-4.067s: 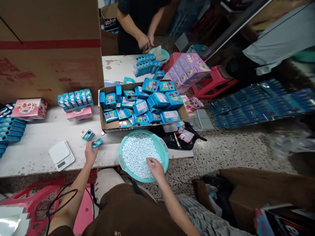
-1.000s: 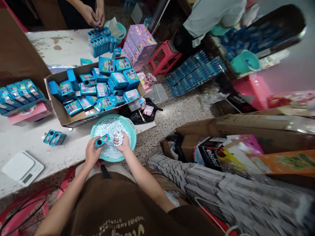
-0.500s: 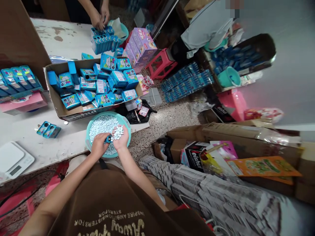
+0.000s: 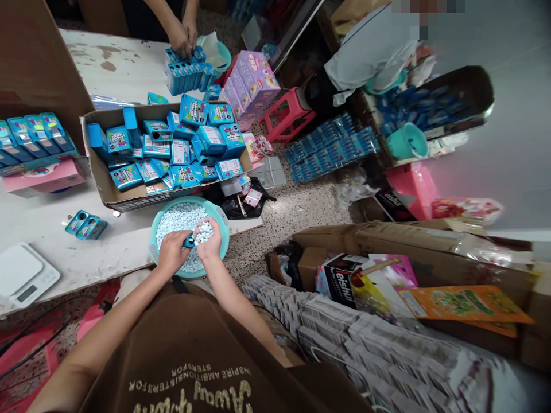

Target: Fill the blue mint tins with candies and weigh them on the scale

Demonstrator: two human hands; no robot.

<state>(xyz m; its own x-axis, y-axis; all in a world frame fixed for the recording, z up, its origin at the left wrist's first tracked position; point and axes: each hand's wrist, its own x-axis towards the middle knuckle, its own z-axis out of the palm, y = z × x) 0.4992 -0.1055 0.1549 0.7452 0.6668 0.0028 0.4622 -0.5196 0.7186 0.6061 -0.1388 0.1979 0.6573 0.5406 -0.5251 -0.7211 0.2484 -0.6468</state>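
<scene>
A teal plastic basin (image 4: 185, 201) full of small pale-blue candies (image 4: 174, 222) sits at the front edge of the white table. Both my hands are over it. My left hand (image 4: 172, 252) grips a small blue tin (image 4: 188, 241), mostly hidden by my fingers. My right hand (image 4: 208, 238) is cupped next to it, with a heap of the candies (image 4: 204, 232) in the palm. Two more blue tins (image 4: 86, 226) lie open or paired on the table to the left.
A cardboard box (image 4: 146, 203) packed with blue packets stands behind the basin. A white kitchen scale (image 4: 23, 274) sits at the left. A co-worker's hands (image 4: 183, 37) work at blue packs on the far table. Boxes and stacked packaging crowd the floor at right.
My left hand has brought the blue tin in against my right hand, which now holds the candies above the basin. The view has turned slightly compared with earlier.
</scene>
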